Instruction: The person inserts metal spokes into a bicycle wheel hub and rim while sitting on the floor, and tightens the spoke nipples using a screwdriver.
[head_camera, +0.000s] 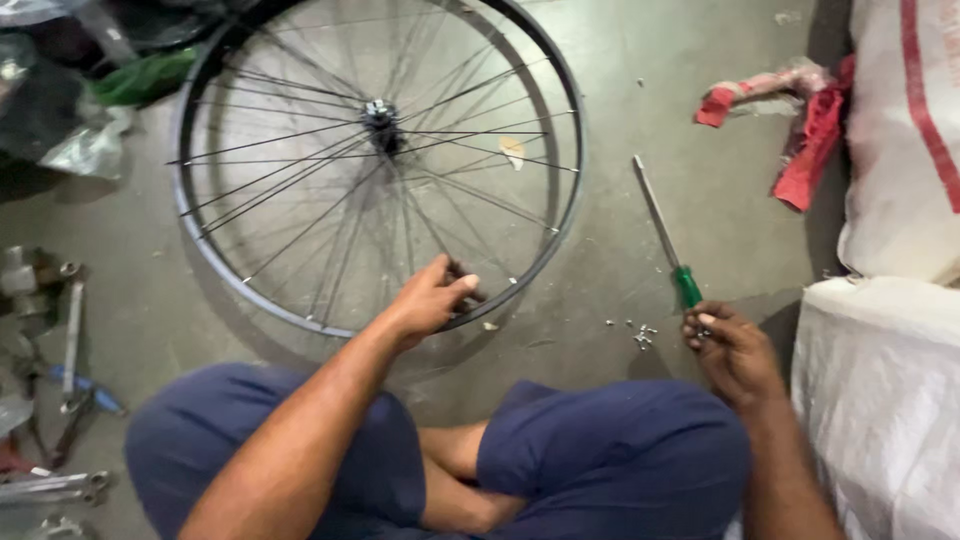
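A black bicycle wheel rim (560, 215) with thin spokes and a central hub (380, 115) lies flat on the grey floor in front of my crossed legs. My left hand (432, 298) grips the near edge of the rim, thumb over it. My right hand (730, 350) rests on the floor at the right, fingers curled around something small that I cannot make out. It sits just below the green handle of a long screwdriver (665, 235). A little heap of small metal nipples (640, 333) lies between my hands.
Wrenches and other metal tools (70, 340) are scattered at the left edge. White woven sacks (890, 400) stand along the right, with red cloth (810, 140) beside them. Dark bags and a green item (140, 80) lie at the top left.
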